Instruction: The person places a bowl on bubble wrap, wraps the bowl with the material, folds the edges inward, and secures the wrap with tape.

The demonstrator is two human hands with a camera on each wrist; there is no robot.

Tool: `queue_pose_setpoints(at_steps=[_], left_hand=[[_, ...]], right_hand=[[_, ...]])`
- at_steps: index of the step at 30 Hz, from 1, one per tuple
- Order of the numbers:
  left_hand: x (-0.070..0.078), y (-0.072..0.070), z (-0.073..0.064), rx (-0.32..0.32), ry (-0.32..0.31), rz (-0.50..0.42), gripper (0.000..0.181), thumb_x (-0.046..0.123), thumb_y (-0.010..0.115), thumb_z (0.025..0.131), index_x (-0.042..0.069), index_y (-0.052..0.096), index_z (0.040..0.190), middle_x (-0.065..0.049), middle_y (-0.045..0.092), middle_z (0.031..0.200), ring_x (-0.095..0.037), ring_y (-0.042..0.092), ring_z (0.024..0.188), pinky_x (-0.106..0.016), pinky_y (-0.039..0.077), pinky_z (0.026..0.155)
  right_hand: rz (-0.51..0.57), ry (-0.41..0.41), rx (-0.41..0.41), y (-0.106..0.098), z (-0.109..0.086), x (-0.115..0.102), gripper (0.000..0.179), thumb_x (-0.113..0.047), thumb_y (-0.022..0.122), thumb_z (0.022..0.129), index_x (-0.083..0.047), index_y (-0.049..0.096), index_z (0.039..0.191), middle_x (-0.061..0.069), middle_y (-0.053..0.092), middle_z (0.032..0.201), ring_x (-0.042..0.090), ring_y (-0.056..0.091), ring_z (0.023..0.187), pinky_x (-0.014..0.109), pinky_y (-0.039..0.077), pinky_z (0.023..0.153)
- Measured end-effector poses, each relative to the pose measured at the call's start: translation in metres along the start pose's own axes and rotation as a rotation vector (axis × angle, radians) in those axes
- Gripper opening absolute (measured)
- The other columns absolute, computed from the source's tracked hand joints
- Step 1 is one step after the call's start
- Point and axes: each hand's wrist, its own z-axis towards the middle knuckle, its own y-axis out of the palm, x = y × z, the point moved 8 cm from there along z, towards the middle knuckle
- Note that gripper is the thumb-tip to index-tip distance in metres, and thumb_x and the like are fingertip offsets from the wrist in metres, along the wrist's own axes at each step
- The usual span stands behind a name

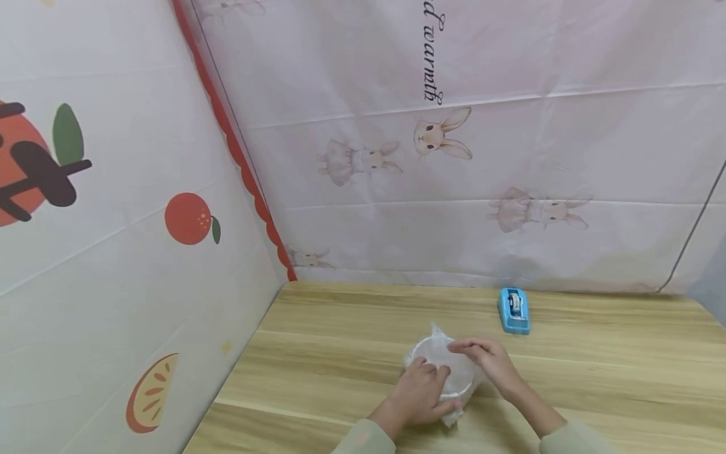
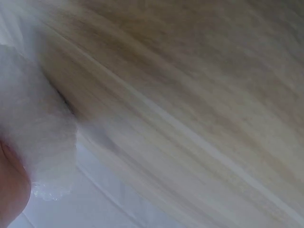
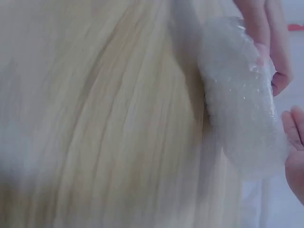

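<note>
A round, bowl-like thing wrapped in cloudy bubble wrap [image 1: 458, 376] stands on the table, with a loose tuft of wrap at its far edge. In the right wrist view its wrapped side [image 3: 237, 95] shows; what lies inside is hidden. My left hand [image 1: 418, 392] holds it from the near left, thumb along the outer side and bent fingers over the top. Over the far right rim is my right hand [image 1: 492, 362], its fingers extended and close together. Only part of the right hand [image 3: 297, 147] enters the right wrist view.
Behind and to the right sits a blue tape dispenser [image 1: 514, 312] on the wood-grain table [image 1: 340, 328]. A rabbit-print cloth [image 1: 368, 239] hangs at the table's back edge, and a fruit-print sheet [image 1: 187, 302] stands along the left.
</note>
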Motion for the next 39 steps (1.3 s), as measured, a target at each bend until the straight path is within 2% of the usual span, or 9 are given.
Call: queue_pose_setpoints(at_steps=[5, 10, 15, 18, 21, 23, 26, 35, 39], left_hand=[[-0.001, 0.003, 0.000, -0.009, -0.005, -0.038, 0.061, 0.056, 0.031, 0.094, 0.013, 0.041, 0.135, 0.006, 0.070, 0.095, -0.007, 0.062, 0.098, -0.028, 0.038, 0.098], [0.001, 0.002, -0.001, 0.007, 0.020, -0.011, 0.055, 0.054, 0.031, 0.094, 0.022, 0.043, 0.137, 0.010, 0.069, 0.100, -0.006, 0.060, 0.100, -0.031, 0.039, 0.097], [0.002, 0.003, -0.002, -0.001, 0.031, 0.043, 0.050, 0.055, 0.029, 0.095, 0.029, 0.048, 0.133, 0.009, 0.068, 0.103, -0.007, 0.059, 0.103, -0.031, 0.038, 0.097], [0.002, 0.004, -0.001, -0.021, 0.027, 0.042, 0.049, 0.055, 0.028, 0.095, 0.031, 0.051, 0.131, 0.008, 0.068, 0.105, -0.007, 0.059, 0.104, -0.032, 0.038, 0.097], [0.002, 0.005, 0.000, -0.036, 0.022, 0.046, 0.048, 0.055, 0.027, 0.095, 0.033, 0.053, 0.128, 0.009, 0.067, 0.106, -0.007, 0.059, 0.104, -0.031, 0.039, 0.096], [0.002, 0.004, 0.000, -0.042, 0.019, 0.050, 0.048, 0.056, 0.026, 0.095, 0.034, 0.055, 0.127, 0.009, 0.067, 0.107, -0.007, 0.059, 0.104, -0.031, 0.039, 0.096], [0.001, 0.005, 0.002, -0.051, 0.012, 0.048, 0.048, 0.056, 0.026, 0.094, 0.035, 0.055, 0.125, 0.010, 0.067, 0.107, -0.007, 0.059, 0.104, -0.032, 0.040, 0.097], [0.000, 0.009, 0.001, -0.111, -0.014, 0.039, 0.048, 0.059, 0.025, 0.093, 0.039, 0.057, 0.123, 0.012, 0.066, 0.110, -0.006, 0.057, 0.106, -0.032, 0.039, 0.098], [0.002, 0.008, 0.002, -0.114, -0.006, 0.047, 0.047, 0.060, 0.026, 0.093, 0.039, 0.057, 0.122, 0.012, 0.066, 0.110, -0.006, 0.057, 0.105, -0.031, 0.039, 0.097]], right_hand=[[0.489, -0.010, 0.090, -0.015, -0.002, 0.005, 0.032, 0.002, 0.035, 0.095, -0.003, 0.066, 0.099, -0.001, 0.072, 0.092, 0.006, 0.067, 0.090, 0.017, 0.051, 0.084], [0.643, -0.041, 0.239, -0.041, -0.007, 0.012, 0.038, 0.001, 0.034, 0.096, -0.013, 0.068, 0.084, -0.002, 0.073, 0.083, 0.008, 0.069, 0.083, 0.020, 0.054, 0.080], [0.599, 0.031, 0.448, -0.075, -0.008, 0.043, 0.034, -0.002, 0.040, 0.094, -0.015, 0.069, 0.082, -0.007, 0.072, 0.078, 0.004, 0.069, 0.077, 0.018, 0.055, 0.073], [0.455, 0.147, 0.604, -0.096, -0.014, 0.060, 0.028, -0.003, 0.041, 0.092, -0.009, 0.068, 0.090, -0.014, 0.069, 0.072, 0.000, 0.067, 0.072, 0.016, 0.054, 0.069], [0.295, 0.286, 0.693, -0.109, -0.023, 0.066, 0.028, -0.003, 0.040, 0.091, 0.003, 0.060, 0.108, -0.019, 0.062, 0.067, -0.005, 0.062, 0.067, 0.014, 0.053, 0.067], [0.191, 0.357, 0.694, -0.114, -0.027, 0.065, 0.034, -0.004, 0.038, 0.091, 0.009, 0.051, 0.120, -0.021, 0.057, 0.067, -0.008, 0.058, 0.064, 0.012, 0.052, 0.066], [0.167, 0.418, 0.647, -0.118, -0.026, 0.067, 0.041, -0.006, 0.038, 0.093, 0.012, 0.040, 0.130, -0.020, 0.054, 0.068, -0.009, 0.056, 0.062, 0.013, 0.052, 0.065], [0.186, 0.445, 0.386, -0.112, -0.008, 0.074, 0.056, -0.015, 0.039, 0.096, 0.014, 0.020, 0.139, -0.011, 0.059, 0.074, -0.003, 0.059, 0.065, 0.019, 0.054, 0.066], [0.115, 0.459, 0.392, -0.115, -0.005, 0.077, 0.054, -0.015, 0.041, 0.095, 0.012, 0.024, 0.139, -0.007, 0.056, 0.077, 0.000, 0.055, 0.065, 0.019, 0.052, 0.062]])
